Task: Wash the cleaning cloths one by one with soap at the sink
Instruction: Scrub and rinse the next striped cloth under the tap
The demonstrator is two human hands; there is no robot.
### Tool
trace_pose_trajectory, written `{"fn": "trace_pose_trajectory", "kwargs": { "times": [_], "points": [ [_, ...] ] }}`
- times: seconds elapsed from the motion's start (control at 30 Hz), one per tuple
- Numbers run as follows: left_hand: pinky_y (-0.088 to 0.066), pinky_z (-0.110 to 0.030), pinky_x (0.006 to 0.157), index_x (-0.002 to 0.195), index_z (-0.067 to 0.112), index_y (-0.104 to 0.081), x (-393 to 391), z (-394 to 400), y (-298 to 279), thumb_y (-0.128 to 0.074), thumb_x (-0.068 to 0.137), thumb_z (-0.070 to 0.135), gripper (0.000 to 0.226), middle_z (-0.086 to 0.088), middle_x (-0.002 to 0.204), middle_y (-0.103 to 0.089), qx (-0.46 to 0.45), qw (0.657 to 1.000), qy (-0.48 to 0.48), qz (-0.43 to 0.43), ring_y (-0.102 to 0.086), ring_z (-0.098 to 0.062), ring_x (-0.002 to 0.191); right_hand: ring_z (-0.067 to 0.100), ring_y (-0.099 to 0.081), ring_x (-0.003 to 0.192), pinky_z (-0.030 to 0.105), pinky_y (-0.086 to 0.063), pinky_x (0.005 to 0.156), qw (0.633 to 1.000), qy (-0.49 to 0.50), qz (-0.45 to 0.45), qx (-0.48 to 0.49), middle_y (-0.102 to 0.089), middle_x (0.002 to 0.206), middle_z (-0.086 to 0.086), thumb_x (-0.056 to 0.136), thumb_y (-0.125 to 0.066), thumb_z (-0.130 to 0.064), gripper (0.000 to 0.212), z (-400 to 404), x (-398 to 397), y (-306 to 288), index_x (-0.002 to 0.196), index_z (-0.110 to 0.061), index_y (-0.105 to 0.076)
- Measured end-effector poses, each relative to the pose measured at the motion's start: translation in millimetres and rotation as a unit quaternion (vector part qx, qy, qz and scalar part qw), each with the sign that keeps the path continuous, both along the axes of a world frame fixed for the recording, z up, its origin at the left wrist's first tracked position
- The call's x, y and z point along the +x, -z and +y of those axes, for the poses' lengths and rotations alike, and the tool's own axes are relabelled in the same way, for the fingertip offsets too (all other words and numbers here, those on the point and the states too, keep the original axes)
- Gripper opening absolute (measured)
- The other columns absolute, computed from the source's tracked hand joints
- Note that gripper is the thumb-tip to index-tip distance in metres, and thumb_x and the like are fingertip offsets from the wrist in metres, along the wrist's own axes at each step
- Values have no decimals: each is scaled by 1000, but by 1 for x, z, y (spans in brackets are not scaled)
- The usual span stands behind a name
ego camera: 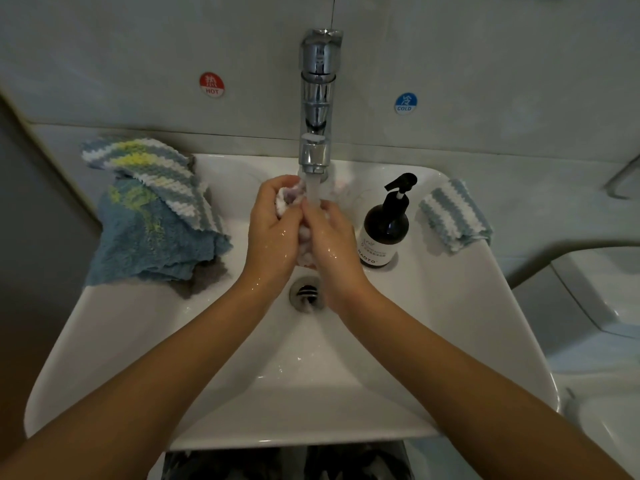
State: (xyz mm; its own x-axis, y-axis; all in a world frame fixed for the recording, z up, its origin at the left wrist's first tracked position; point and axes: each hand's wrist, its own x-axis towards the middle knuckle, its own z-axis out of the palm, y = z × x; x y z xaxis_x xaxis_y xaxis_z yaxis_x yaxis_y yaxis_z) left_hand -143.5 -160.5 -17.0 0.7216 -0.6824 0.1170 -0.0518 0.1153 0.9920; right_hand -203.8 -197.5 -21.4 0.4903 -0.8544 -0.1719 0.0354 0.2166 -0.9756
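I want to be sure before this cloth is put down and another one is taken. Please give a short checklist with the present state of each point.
1. Water runs from the faucet onto the cloth in the hands: ok.
2. Left hand and right hand both grip the cloth: ok.
3. Cloth rinsed free of soap: cannot tell.
4. Drain open, no water pooling in the sink: ok.
5. Soap bottle upright within reach on the right rim: ok.
6. More cloths ready: pile on the left rim, striped cloth on the right; which are washed: cannot tell.
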Motion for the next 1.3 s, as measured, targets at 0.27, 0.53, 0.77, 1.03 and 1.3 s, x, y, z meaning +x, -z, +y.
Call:
{"fn": "trace_pose_trajectory", "kwargs": {
  "times": [0.27,0.53,0.77,1.03,1.3],
  "points": [
    [-52,-20,55,107,16,-65,0,-2,-2,-40,102,21,26,5,82,-69,10,998,26,55,-64,-3,65,12,-66,67,25,-52,53,998,56,-33,-27,-69,84,2,97,-59,-20,7,-10,-4,-7,103,-19,-62],
    [-44,-21,47,88,25,-65,8,-2,-4,-22,100,59,56,8,55,-66,192,976,71,76,-59,-5,43,12,-62,55,21,-47,47,998,21,-40,-44,-65,65,0,91,-54,0,18,-9,-9,-10,83,-16,-57],
    [-47,-19,47,97,18,-60,5,-3,1,-42,101,20,19,3,75,-66,79,996,15,36,-62,-10,63,12,-63,64,25,-49,49,995,26,-94,1,-65,77,2,90,-60,-14,10,-5,-5,-8,100,-14,-61],
    [-49,-15,53,116,23,-52,-1,0,0,-44,80,-15,53,6,93,-62,16,997,48,56,-62,6,67,16,-70,89,36,-61,71,997,66,23,-42,-70,100,-1,97,-54,-41,20,-13,1,10,112,-29,-59],
    [-45,-13,56,100,20,-59,0,-9,13,-47,99,39,23,12,81,-62,103,994,39,-7,-62,4,71,22,-70,80,48,-57,80,993,101,30,-59,-69,76,3,95,-57,-37,26,-9,7,12,79,-18,-64]
  ]
}}
